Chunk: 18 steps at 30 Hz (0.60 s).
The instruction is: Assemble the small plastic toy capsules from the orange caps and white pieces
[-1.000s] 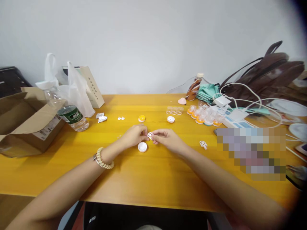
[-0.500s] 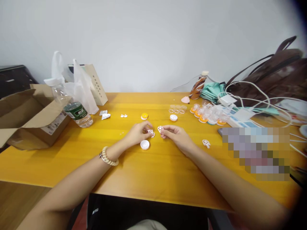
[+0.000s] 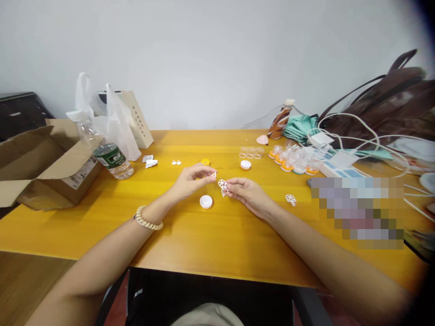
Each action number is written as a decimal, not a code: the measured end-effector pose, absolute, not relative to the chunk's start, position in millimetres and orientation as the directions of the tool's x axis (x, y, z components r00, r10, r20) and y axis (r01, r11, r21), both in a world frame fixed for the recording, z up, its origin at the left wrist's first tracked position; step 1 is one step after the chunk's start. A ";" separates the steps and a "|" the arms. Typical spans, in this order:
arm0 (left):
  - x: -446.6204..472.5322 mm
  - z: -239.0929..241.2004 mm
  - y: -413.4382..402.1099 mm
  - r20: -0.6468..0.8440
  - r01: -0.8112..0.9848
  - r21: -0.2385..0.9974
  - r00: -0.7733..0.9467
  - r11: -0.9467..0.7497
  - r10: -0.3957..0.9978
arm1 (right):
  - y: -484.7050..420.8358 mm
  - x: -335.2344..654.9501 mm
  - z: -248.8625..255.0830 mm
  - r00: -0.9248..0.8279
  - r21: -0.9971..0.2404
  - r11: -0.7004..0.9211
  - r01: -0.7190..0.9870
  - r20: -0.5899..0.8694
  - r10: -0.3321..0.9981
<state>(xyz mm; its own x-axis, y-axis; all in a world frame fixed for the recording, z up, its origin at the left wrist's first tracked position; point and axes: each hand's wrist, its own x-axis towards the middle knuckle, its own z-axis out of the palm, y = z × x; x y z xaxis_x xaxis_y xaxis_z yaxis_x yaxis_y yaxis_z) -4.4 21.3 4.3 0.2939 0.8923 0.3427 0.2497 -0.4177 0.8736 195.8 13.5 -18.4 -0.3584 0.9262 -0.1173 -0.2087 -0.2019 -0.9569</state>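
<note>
My left hand (image 3: 194,180), with a beaded bracelet on the wrist, pinches a small white plastic piece (image 3: 214,177) between thumb and fingertips. Facing it, my right hand (image 3: 249,195) grips a white perforated plastic piece (image 3: 222,184) with spoke-like holes; a second white part shows just beneath it. Both hands are above the table, a short gap between them. Below them sits a round white cup-like part (image 3: 205,202). Behind my left hand lies a yellow round part (image 3: 205,161), partly covered. A white-and-orange round part (image 3: 245,165) is behind my right hand, and another white perforated piece (image 3: 290,199) lies to its right.
An open cardboard box (image 3: 50,176) and a tilted water bottle (image 3: 113,160) stand left, near foil packets (image 3: 151,163) and two small white parts (image 3: 176,162). Clear rings (image 3: 251,153), orange-based clear domes (image 3: 287,164), a power strip (image 3: 335,173) and cables are right.
My left hand has risen slightly, and the white piece it held lower down is now by my right hand. My right hand has shifted slightly left and down with its perforated piece.
</note>
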 end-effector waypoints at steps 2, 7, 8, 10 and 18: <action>-2.5 5.0 18.3 0.304 0.124 0.925 0.321 -0.358 0.897 | 12.5 195.7 -17.7 -0.382 -0.951 -0.229 -0.209 -0.136 0.914; -0.4 6.4 11.4 0.265 -0.017 0.958 0.428 -0.285 0.864 | 10.2 196.1 -16.0 -0.441 -0.923 -0.309 -0.230 -0.184 0.878; -0.7 6.8 11.0 0.282 -0.008 0.951 0.437 -0.310 0.854 | 9.6 196.0 -15.8 -0.451 -0.917 -0.318 -0.239 -0.185 0.873; -1.5 6.8 11.3 0.330 0.027 0.925 0.440 -0.379 0.835 | 8.4 195.9 -15.1 -0.464 -0.909 -0.330 -0.255 -0.185 0.867; 1.4 -3.5 14.2 0.309 0.030 0.926 0.514 -0.377 0.800 | 8.2 195.9 -12.6 -0.511 -0.894 -0.347 -0.282 -0.166 0.843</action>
